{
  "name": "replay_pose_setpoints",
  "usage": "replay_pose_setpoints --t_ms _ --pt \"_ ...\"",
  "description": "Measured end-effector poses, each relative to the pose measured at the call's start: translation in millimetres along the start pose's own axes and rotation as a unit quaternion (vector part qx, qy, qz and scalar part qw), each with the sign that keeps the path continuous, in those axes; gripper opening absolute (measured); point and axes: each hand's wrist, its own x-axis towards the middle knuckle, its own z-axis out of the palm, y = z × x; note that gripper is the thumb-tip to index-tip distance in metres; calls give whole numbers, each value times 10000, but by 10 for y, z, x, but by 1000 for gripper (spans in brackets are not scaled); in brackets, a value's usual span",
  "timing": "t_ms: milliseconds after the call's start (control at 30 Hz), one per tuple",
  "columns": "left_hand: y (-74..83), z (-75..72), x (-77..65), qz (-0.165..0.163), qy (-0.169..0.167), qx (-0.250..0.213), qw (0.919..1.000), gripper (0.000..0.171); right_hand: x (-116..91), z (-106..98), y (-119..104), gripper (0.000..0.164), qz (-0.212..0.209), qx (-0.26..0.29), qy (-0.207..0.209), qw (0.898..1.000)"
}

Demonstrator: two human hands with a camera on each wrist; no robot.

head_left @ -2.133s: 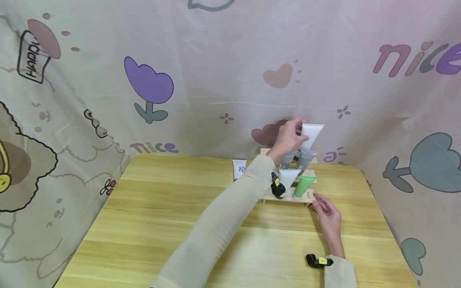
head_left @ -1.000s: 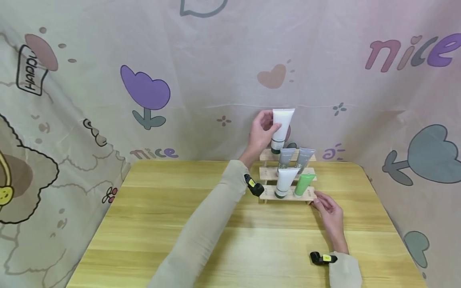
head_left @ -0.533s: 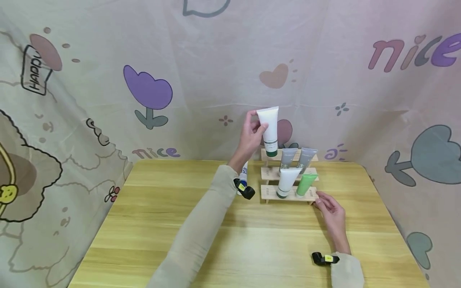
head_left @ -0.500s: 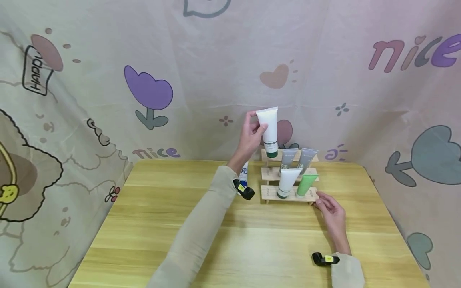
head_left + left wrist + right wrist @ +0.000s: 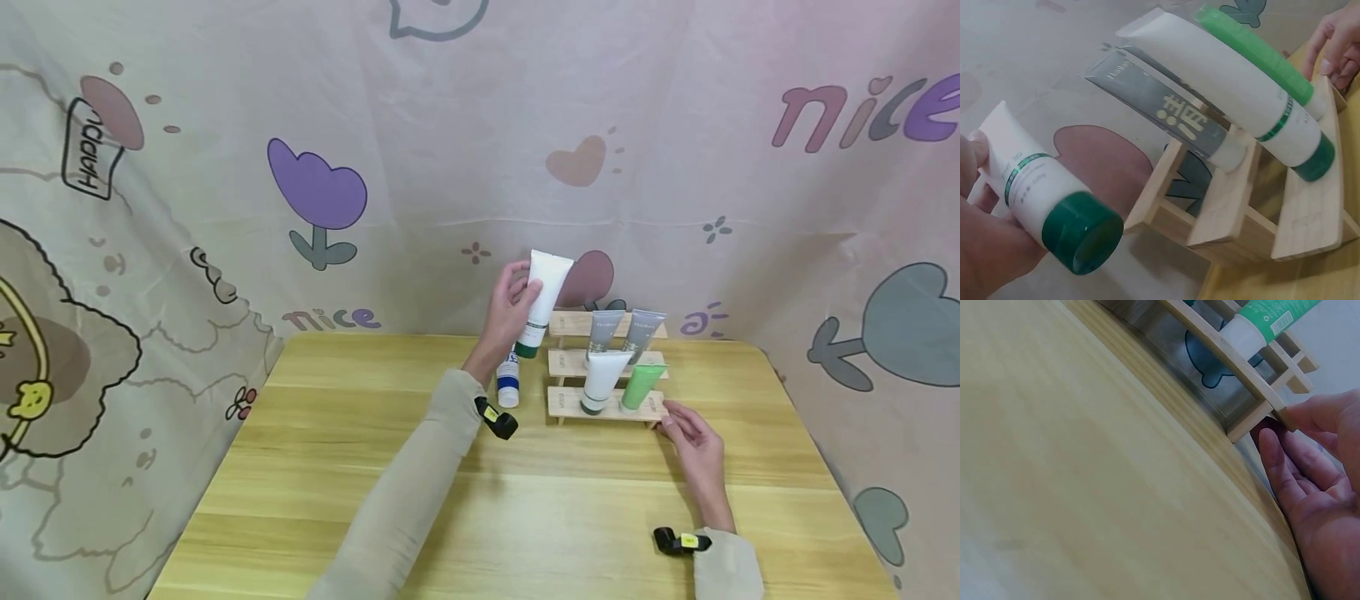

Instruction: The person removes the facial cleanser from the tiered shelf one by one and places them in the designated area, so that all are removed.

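My left hand (image 5: 504, 323) grips a white squeeze tube (image 5: 545, 292) with a green cap, raised left of a three-tier wooden rack (image 5: 566, 403). The tube leans, cap down, and in the left wrist view its green cap (image 5: 1082, 232) points away from the palm. At the rack's front right corner, my right hand (image 5: 699, 454) pinches the end of the lowest shelf, as the right wrist view also shows. That shelf bears another white tube (image 5: 604, 379) and a green tube (image 5: 642, 386). Two grey tubes (image 5: 604, 331) stand on the middle tier behind them.
A white tube with a blue band (image 5: 507, 383) lies on the wooden table (image 5: 337, 450), left of the rack and partly hidden by my left hand. A printed cloth (image 5: 450, 150) hangs close behind the table's back edge.
My left hand has carried the white tube left from above the rack's right side, then lowered it. The blue-banded tube has come more into view. My right hand stays at the rack's corner.
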Motion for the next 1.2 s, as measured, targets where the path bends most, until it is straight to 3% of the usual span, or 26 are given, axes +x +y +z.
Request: replay_pose_setpoints --t_ms 267,500,600,733,933,1200 --pt "-70 -40 -146 -484 -158 -187 9985 34 -4 -10 12 37 -107 -159 -40 9998" --pt "-121 -99 -254 -1049 362 -550 9923 38 5 -17 27 37 -99 -190 -20 9998" --pt "-125 -144 -300 -1069 444 -866 9895 54 5 -16 32 37 -74 -179 5 9998" --pt "-155 -228 -365 -1020 353 -1196 9869 60 1 -10 41 37 -118 -175 -45 9998" --pt "-237 -354 -476 -1071 297 -729 9911 58 -5 -8 29 37 21 -183 9 9998" --pt "-409 -487 -573 -861 754 -561 9918 59 -19 -2 -16 37 50 -67 22 10000"
